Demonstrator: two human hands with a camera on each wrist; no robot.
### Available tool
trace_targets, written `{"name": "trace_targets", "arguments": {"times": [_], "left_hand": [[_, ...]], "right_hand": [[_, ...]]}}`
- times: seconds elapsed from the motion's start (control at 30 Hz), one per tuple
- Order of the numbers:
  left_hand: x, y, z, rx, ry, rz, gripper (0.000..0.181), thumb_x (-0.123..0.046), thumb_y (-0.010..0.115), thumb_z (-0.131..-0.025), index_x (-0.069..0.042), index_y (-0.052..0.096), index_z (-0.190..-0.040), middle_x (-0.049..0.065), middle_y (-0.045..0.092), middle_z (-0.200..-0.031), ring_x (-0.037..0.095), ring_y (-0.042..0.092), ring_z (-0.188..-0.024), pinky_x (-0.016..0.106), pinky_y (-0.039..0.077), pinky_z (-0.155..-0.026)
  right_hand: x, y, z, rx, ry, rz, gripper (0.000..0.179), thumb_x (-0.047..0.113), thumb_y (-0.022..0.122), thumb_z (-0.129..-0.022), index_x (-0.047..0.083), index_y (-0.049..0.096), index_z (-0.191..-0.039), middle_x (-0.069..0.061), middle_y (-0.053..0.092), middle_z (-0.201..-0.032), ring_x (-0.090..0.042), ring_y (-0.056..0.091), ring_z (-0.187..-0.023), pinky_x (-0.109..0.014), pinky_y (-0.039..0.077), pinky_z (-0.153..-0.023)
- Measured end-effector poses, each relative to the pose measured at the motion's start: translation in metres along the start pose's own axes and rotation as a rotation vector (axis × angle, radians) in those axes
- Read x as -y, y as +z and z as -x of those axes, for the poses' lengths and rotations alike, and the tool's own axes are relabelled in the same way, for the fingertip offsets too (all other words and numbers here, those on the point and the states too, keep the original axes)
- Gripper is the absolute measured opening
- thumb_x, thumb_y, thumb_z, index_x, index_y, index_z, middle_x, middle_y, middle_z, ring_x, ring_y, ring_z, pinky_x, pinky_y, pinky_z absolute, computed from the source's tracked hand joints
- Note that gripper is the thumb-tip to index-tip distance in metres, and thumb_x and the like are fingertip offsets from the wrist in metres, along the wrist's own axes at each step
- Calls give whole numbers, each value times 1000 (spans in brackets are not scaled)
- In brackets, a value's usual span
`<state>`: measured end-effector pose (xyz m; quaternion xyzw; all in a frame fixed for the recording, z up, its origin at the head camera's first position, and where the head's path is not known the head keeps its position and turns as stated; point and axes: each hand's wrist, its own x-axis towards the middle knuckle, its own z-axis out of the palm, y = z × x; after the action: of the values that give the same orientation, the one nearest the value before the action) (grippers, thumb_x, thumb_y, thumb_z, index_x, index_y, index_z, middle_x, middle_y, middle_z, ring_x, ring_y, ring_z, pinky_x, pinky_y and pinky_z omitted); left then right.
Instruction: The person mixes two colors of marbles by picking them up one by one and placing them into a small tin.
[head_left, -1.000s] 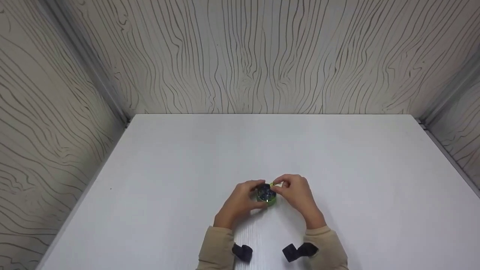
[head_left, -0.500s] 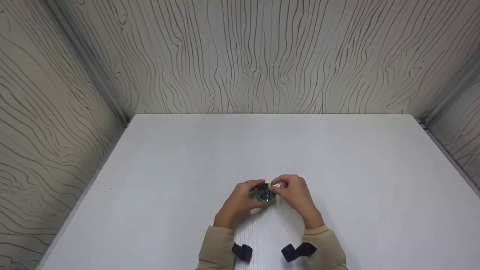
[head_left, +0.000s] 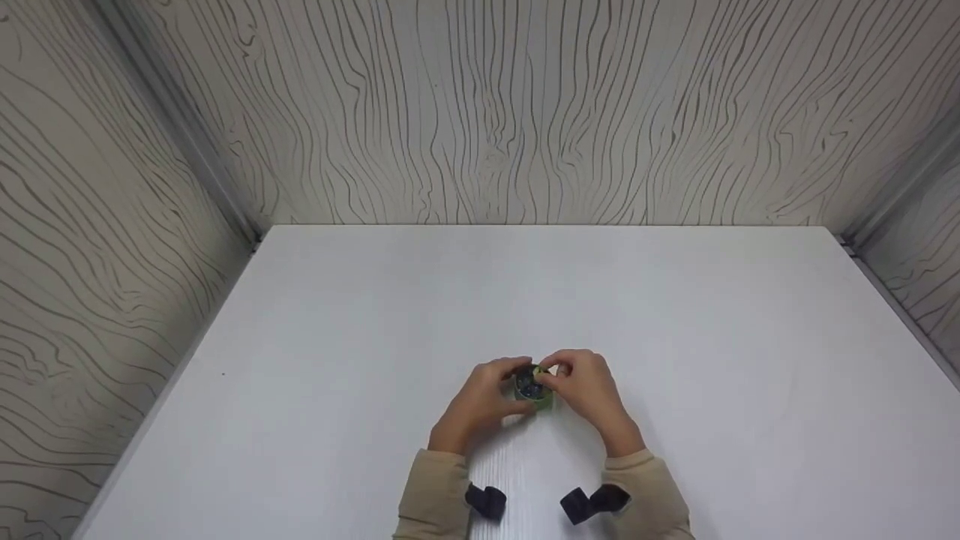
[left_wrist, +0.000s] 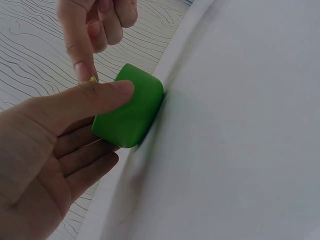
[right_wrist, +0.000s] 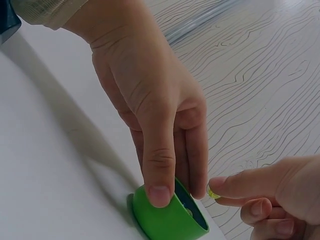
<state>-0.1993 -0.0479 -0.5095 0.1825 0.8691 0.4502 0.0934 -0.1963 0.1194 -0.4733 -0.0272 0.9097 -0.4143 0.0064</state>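
Note:
In the head view a small green cup with a dark blue inside stands on the white table, held by my left hand. The left wrist view shows my thumb along the near side of the green cup, the other fingers behind it. My right hand pinches a small glassy yellow marble between thumb and forefinger, by the cup's rim. Most of the marble is covered by the fingertips. Glints inside the cup look like more small glassy pieces, too small to tell clearly.
The white table stretches around both hands. Behind it rises a wall with a wood-grain pattern, and similar panels stand at both sides. Dark camera mounts sit at the sleeves' inner sides.
My right hand has shifted slightly to the left, bringing the marble from the cup's right rim further over the opening. The left hand and the cup stay in place.

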Motion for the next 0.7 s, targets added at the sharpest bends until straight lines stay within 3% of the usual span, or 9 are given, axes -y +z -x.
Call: {"name": "trace_targets", "arguments": {"times": [0.7], "left_hand": [[1, -2, 0, -6, 39, -26, 59, -13, 77, -80, -1, 54, -134, 15, 62, -133, 27, 58, -126, 38, 49, -109]], "right_hand": [[1, 5, 0, -4, -20, 9, 10, 10, 77, -78, 4, 75, -87, 1, 51, -57, -9, 39, -54, -16, 29, -47]]}}
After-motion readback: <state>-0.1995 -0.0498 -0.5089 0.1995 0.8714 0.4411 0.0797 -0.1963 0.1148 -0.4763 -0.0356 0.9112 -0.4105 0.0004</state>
